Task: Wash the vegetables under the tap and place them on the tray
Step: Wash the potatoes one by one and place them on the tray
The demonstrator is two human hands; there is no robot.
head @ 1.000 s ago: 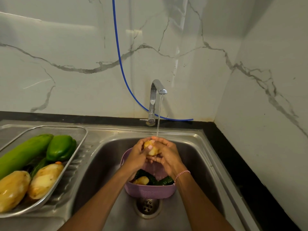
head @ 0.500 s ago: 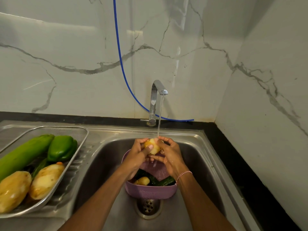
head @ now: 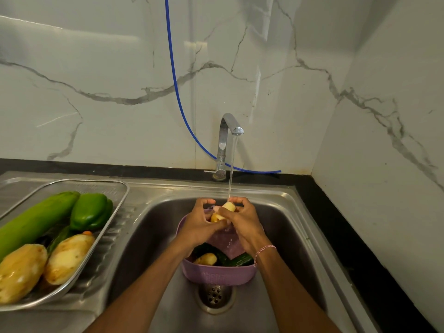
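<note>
A small peeled potato [head: 224, 211] is under the running stream from the chrome tap [head: 225, 140]. My left hand [head: 199, 224] and my right hand [head: 242, 224] both curl round it above the purple basket [head: 216, 275] in the sink. Another potato [head: 206, 259] and dark cucumbers [head: 241, 260] lie in the basket. On the left drainboard the metal mesh tray [head: 113, 188] holds a long green gourd [head: 36, 219], a green bell pepper [head: 91, 211] and two large peeled potatoes [head: 69, 257].
The steel sink basin [head: 288, 227] has its drain [head: 215, 295] just in front of the basket. A blue hose [head: 177, 92] hangs down the marble wall behind the tap. A black counter edge [head: 336, 224] and a side wall close in on the right.
My hands have turned and rubbed the potato under the stream, staying over the basket. My left thumb now lies across the potato. Nothing else moved.
</note>
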